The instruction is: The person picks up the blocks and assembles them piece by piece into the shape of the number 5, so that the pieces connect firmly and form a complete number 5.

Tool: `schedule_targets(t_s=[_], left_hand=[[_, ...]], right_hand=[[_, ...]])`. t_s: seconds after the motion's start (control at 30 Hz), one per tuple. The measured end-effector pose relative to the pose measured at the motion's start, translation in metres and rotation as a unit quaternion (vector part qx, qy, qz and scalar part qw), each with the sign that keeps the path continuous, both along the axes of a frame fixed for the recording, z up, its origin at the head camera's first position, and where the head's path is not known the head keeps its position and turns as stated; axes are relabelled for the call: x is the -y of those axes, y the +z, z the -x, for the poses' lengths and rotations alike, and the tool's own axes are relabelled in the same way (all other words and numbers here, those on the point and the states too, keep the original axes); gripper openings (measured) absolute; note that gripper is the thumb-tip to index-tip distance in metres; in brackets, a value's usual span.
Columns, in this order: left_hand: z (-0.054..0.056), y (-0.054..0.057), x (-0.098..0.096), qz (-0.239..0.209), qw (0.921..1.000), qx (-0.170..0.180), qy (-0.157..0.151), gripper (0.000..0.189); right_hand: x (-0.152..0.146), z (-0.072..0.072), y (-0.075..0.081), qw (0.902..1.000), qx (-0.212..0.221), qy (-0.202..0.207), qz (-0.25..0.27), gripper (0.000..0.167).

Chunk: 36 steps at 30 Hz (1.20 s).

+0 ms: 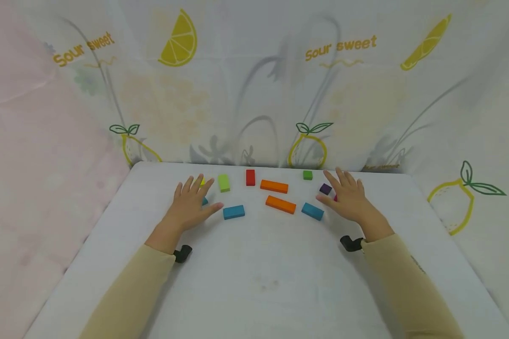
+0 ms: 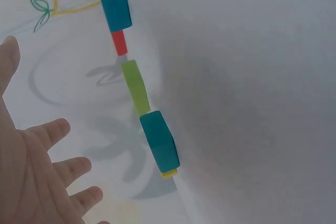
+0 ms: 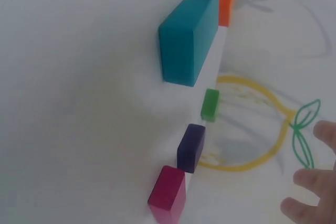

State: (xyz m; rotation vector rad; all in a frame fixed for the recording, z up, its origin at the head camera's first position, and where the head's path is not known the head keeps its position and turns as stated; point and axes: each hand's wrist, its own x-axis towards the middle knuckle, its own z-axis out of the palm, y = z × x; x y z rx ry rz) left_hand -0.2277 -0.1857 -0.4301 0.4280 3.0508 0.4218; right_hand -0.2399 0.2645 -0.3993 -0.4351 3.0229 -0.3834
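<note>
My left hand [image 1: 191,206] spreads its fingers over the left group of blocks, holding nothing. A yellow block [image 1: 202,182] and a blue block [image 1: 204,201] are partly hidden behind it; another blue block [image 1: 234,212] lies just right of its thumb. My right hand [image 1: 348,200], fingers apart and nothing held, hovers at the right group. By its thumb are a purple block [image 1: 325,189] and a blue block [image 1: 312,211]. A magenta block [image 3: 168,194] shows in the right wrist view, mostly covered by the hand in the head view.
Between the hands lie two orange blocks [image 1: 281,204], with a red block [image 1: 250,177] and a light green block [image 1: 224,183] further back. A small green block [image 1: 307,175] sits near the far edge of the white table [image 1: 254,263]. A lemon-print cloth [image 1: 246,94] hangs behind.
</note>
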Motion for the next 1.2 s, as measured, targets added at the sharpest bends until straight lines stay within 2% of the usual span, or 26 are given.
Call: schedule_targets(t_s=[0.33, 0.5, 0.67, 0.83, 1.0, 1.2], left_hand=[[0.014, 0.005, -0.022, -0.014, 0.9993, -0.011, -0.033, 0.086], [0.024, 0.004, -0.033, -0.028, 0.9987, 0.005, -0.041, 0.080], [0.033, 0.006, -0.041, -0.025, 0.9982, 0.020, -0.050, 0.077], [0.041, 0.009, -0.050, -0.033, 0.9977, 0.037, -0.046, 0.074], [0.048, 0.014, -0.060, -0.055, 0.9964, 0.055, -0.035, 0.071], [0.060, 0.011, -0.069, -0.052, 0.9968, 0.059, -0.014, 0.069]], right_hand=[[0.026, 0.011, 0.001, 0.9998, 0.002, 0.019, 0.010, 0.083], [0.038, 0.018, 0.000, 0.9995, 0.004, 0.031, 0.007, 0.080], [0.050, 0.025, -0.001, 0.9974, 0.036, 0.044, 0.044, 0.078], [0.059, 0.032, -0.003, 0.9942, 0.055, 0.063, 0.068, 0.076], [0.068, 0.040, -0.005, 0.9923, 0.068, 0.063, 0.083, 0.075], [0.077, 0.049, -0.006, 0.9910, 0.074, 0.069, 0.087, 0.068]])
